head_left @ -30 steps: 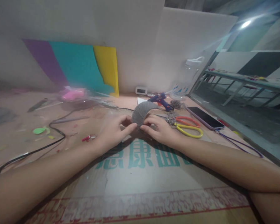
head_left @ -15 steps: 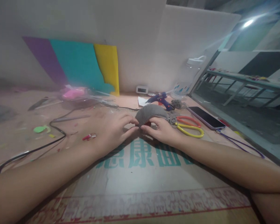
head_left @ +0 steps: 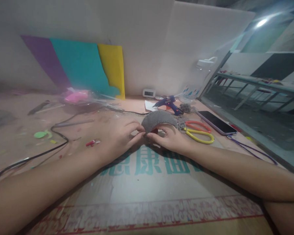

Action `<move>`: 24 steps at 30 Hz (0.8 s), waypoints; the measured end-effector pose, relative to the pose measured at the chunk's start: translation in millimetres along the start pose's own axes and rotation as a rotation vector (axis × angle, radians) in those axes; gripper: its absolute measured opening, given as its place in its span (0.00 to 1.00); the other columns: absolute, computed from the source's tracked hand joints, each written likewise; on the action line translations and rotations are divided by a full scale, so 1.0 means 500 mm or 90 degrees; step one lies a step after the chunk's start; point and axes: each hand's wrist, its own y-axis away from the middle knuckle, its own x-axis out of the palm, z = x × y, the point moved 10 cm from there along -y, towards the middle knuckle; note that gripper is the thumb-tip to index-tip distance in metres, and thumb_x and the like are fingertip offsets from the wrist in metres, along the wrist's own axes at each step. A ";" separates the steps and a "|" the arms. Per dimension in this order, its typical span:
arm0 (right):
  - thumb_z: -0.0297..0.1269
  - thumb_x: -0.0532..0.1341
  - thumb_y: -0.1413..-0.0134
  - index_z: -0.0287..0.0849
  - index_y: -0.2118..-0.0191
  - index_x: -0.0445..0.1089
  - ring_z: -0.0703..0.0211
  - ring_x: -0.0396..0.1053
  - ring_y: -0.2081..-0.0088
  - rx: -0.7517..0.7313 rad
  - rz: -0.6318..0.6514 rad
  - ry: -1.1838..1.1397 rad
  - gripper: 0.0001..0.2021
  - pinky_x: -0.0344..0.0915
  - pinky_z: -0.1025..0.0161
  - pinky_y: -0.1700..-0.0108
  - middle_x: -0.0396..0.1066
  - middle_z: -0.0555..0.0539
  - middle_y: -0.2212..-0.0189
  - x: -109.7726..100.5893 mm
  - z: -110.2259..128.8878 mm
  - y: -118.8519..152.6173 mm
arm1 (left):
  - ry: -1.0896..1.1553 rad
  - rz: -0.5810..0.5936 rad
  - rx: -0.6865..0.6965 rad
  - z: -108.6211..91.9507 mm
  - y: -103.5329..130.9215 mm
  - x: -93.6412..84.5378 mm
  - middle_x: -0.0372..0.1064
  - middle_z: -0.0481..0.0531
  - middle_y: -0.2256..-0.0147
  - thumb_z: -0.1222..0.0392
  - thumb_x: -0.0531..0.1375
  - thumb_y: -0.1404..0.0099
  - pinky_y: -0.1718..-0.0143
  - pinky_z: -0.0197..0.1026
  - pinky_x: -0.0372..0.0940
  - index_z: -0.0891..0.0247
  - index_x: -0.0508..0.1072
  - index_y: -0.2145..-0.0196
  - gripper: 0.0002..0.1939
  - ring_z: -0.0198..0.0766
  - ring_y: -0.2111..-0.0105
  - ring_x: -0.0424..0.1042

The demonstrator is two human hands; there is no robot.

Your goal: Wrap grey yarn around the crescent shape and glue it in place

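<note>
A curved grey piece (head_left: 159, 118), wrapped in ridged material, arches over the middle of the table. My right hand (head_left: 170, 137) grips its underside, thumb and fingers closed round it, with a bit of red showing beneath. At the piece's left end, my left hand (head_left: 127, 135) pinches with thumb and forefinger; what lies between those fingertips is too small to tell. Tangled grey yarn (head_left: 181, 124) lies just right of the piece, beside scissors with one orange and one yellow handle (head_left: 201, 139).
Behind the hands are a blue glue gun (head_left: 168, 103), a small white clock (head_left: 149, 93) and a clear bottle (head_left: 198, 78). A phone (head_left: 217, 122) lies right. Leftward are a black cable (head_left: 39, 156), a red clip (head_left: 90, 143) and a pink item in plastic (head_left: 76, 96).
The grey piece has tilted slightly, showing more of its ridged arch and the red beneath. Both hands stay in nearly the same place; the view has shifted a little.
</note>
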 end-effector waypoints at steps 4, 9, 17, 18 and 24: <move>0.38 0.64 0.45 0.39 0.71 0.75 0.60 0.70 0.69 0.011 0.006 -0.006 0.08 0.64 0.64 0.65 0.75 0.46 0.72 0.003 -0.007 -0.004 | 0.028 0.028 -0.061 0.017 0.000 0.010 0.71 0.49 0.67 0.60 0.55 0.31 0.62 0.41 0.61 0.61 0.70 0.66 0.06 0.38 0.64 0.69; 0.36 0.61 0.44 0.39 0.73 0.72 0.61 0.68 0.72 0.041 -0.017 -0.049 0.09 0.62 0.64 0.68 0.73 0.48 0.75 -0.001 -0.027 -0.011 | 0.091 -0.012 -0.156 0.051 0.009 0.006 0.68 0.50 0.66 0.59 0.50 0.28 0.61 0.41 0.61 0.62 0.66 0.63 0.08 0.38 0.65 0.67; 0.39 0.60 0.43 0.41 0.74 0.68 0.63 0.66 0.74 0.057 -0.023 -0.099 0.11 0.60 0.65 0.71 0.71 0.50 0.77 -0.004 -0.036 -0.009 | 0.103 0.048 -0.174 0.058 0.005 0.025 0.64 0.48 0.73 0.54 0.47 0.27 0.67 0.41 0.59 0.61 0.64 0.72 0.17 0.38 0.70 0.65; 0.39 0.60 0.43 0.40 0.74 0.68 0.63 0.66 0.74 0.055 -0.022 -0.096 0.11 0.60 0.65 0.71 0.71 0.50 0.77 -0.004 -0.036 -0.009 | 0.097 0.051 -0.163 0.055 0.003 0.025 0.66 0.48 0.72 0.55 0.48 0.27 0.67 0.41 0.59 0.61 0.65 0.72 0.17 0.38 0.70 0.66; 0.39 0.59 0.42 0.40 0.73 0.69 0.63 0.67 0.73 0.045 -0.019 -0.092 0.11 0.61 0.65 0.70 0.73 0.50 0.76 -0.004 -0.034 -0.011 | 0.108 0.040 -0.140 0.049 -0.002 0.024 0.76 0.50 0.64 0.58 0.53 0.31 0.59 0.42 0.65 0.60 0.74 0.66 0.11 0.40 0.62 0.72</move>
